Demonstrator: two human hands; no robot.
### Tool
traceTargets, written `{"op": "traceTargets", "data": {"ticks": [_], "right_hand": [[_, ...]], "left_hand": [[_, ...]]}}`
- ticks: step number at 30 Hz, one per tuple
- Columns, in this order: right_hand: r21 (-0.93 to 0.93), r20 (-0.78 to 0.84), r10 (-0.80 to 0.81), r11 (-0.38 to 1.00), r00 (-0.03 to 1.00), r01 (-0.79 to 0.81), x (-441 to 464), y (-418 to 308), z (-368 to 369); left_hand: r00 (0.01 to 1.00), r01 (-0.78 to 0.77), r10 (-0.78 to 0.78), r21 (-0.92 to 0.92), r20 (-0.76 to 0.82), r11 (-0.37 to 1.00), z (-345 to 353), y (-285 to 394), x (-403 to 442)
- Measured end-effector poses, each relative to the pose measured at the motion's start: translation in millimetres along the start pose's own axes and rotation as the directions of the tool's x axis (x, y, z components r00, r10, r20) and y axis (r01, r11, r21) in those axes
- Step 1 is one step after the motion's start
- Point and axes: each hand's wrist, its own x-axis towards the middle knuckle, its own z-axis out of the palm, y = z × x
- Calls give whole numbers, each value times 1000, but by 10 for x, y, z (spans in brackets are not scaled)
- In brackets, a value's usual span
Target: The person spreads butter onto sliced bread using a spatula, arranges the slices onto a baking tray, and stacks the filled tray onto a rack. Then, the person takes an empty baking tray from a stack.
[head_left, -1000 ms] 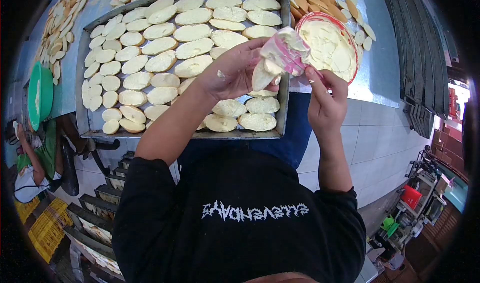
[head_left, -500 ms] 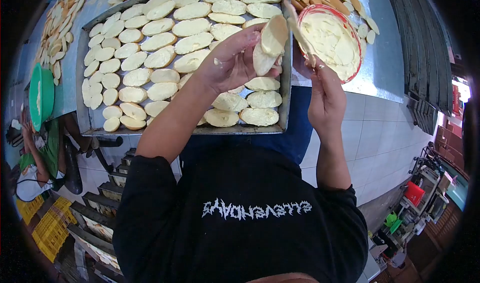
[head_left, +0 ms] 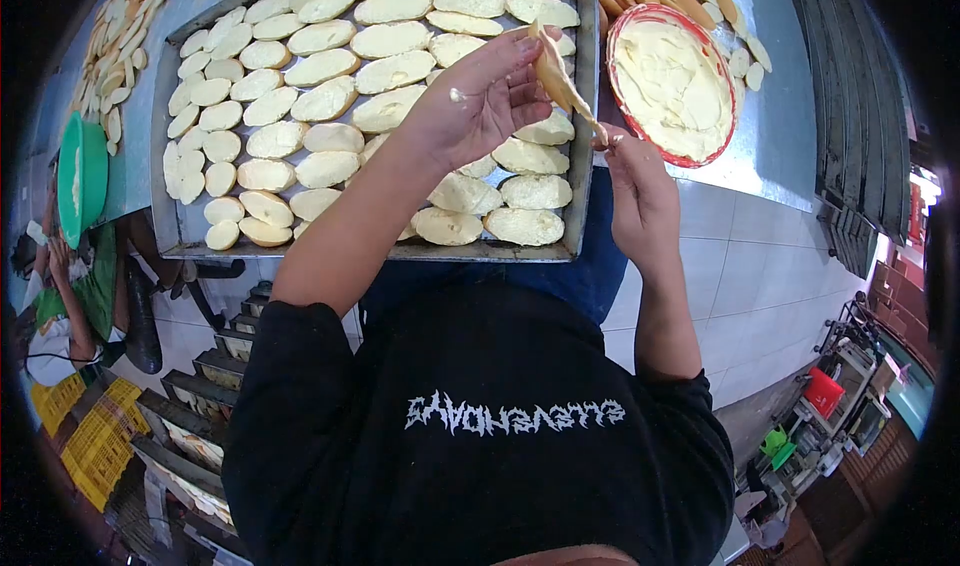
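Observation:
Over the right part of a metal tray (head_left: 375, 253), my left hand (head_left: 480, 96) holds a bread slice (head_left: 551, 71) near its fingertips. My right hand (head_left: 635, 181) pinches the end of a thin, cream-smeared spreader (head_left: 588, 116), seen nearly edge-on against the slice. Rows of oval bread slices coated with pale cream (head_left: 393, 69) cover the tray. Just right of the tray stands a red-rimmed bowl (head_left: 728, 96) of pale cream. A small dab of cream is on my left wrist.
Plain bread slices (head_left: 690, 6) lie behind the bowl, and more (head_left: 125, 41) at the far left. A green basin (head_left: 92, 171) is at the left, near another person (head_left: 70, 306). Dark metal trays (head_left: 850, 96) stand right; stacked trays (head_left: 190, 436) are lower left.
The spreader has turned from broadside to edge-on and now meets the slice. My left hand has tilted the bread upright. The bowl and tray appear shifted slightly in view.

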Motion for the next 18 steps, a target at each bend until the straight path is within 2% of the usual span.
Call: {"op": "traceTargets", "data": {"ticks": [4, 7, 10, 11, 14, 15, 17, 18], "right_hand": [[-22, 2, -107, 994, 994, 107, -39, 24, -18], [-72, 56, -199, 977, 978, 203, -51, -41, -109], [-54, 76, -189, 980, 979, 193, -62, -110, -123], [-42, 49, -174, 984, 984, 176, -63, -108, -119], [-9, -40, -142, 990, 989, 142, -59, -90, -92], [-2, -74, -140, 990, 987, 141, -58, -82, -73], [31, -106, -127, 991, 986, 131, -81, -41, -32], [63, -102, -118, 990, 988, 125, -121, 3, -32]], "left_hand": [[983, 35, -60, -146, -172, 989, 71, 25, 31], [991, 44, -72, -226, -117, 973, -34, 53, 48], [978, -9, -32, -190, -208, 982, 40, 75, 46], [990, -4, -24, -193, -142, 981, -29, 71, 59], [996, 14, -36, -251, -85, 968, -12, 93, 28], [999, 54, -52, -243, 15, 969, -79, 106, 26], [992, -27, 58, -254, 115, 967, -245, -1, 55], [959, -135, 177, -193, 223, 972, -318, -27, 53]]}}
